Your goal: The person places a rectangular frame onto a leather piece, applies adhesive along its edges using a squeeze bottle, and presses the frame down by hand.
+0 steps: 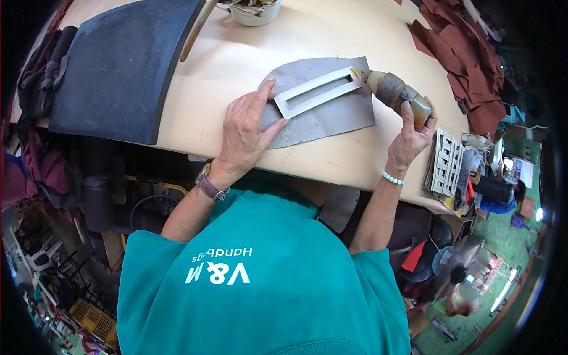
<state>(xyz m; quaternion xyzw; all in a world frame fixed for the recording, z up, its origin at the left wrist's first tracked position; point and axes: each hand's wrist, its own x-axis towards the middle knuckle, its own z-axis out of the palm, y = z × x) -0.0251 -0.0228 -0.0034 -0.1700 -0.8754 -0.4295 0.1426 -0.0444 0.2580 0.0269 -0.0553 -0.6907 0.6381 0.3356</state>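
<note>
A pale rectangular frame [319,93] with a long slot lies on a curved piece of grey leather [349,115] on the table. My left hand [245,127] holds the frame's left end, thumb at the lower corner and a finger at the upper one. In my right hand [409,141] is a stained, tape-wrapped glue bottle [393,92], tilted so that its yellowish nozzle meets the frame's right end. My right fingers wrap round the bottle's base and are partly hidden behind it.
A large dark sheet [121,71] covers the table's left side, a wooden strip [198,29] along its edge. A white pot [255,15] holds scraps. Reddish-brown pieces [467,65] are heaped at right, above a stack of slotted pale frames [444,163]. The table's front edge borders my body.
</note>
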